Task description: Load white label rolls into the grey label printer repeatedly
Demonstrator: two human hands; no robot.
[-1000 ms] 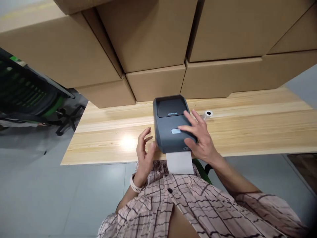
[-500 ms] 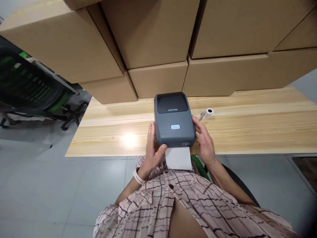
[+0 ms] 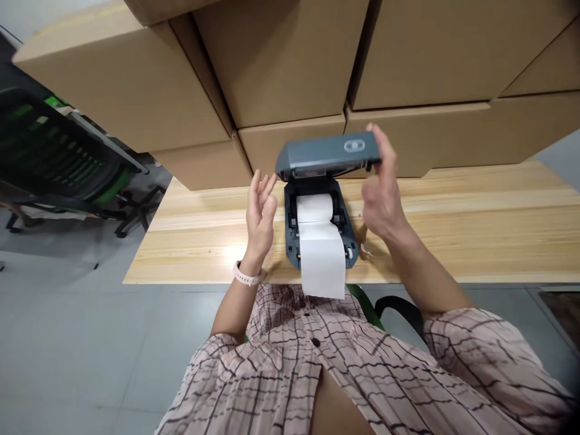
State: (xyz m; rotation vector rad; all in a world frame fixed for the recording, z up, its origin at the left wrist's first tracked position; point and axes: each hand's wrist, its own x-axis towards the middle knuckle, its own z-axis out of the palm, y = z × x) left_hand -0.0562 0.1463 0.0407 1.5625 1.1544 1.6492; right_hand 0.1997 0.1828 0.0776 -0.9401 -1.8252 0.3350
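A dark grey label printer (image 3: 293,238) stands on the wooden table (image 3: 453,229) with its lid (image 3: 326,154) swung up. Inside sits a white paper roll (image 3: 314,208), and its paper strip (image 3: 322,260) hangs over the table's front edge. My right hand (image 3: 383,187) grips the right end of the raised lid, fingers curled on it. My left hand (image 3: 260,214) hovers just left of the printer, fingers stretched out, its fingertips close to the lid's left corner, holding nothing. A white band is on my left wrist.
Large cardboard boxes (image 3: 281,66) are stacked along the back of the table, right behind the printer. A black and green office chair (image 3: 58,163) stands at the left on the grey floor. Another chair's arm (image 3: 399,308) shows under the table edge.
The printer's lid was shut with both hands at its sides; it has swung up, showing the roll. My right hand rose with it. My left hand came off the printer and opened.
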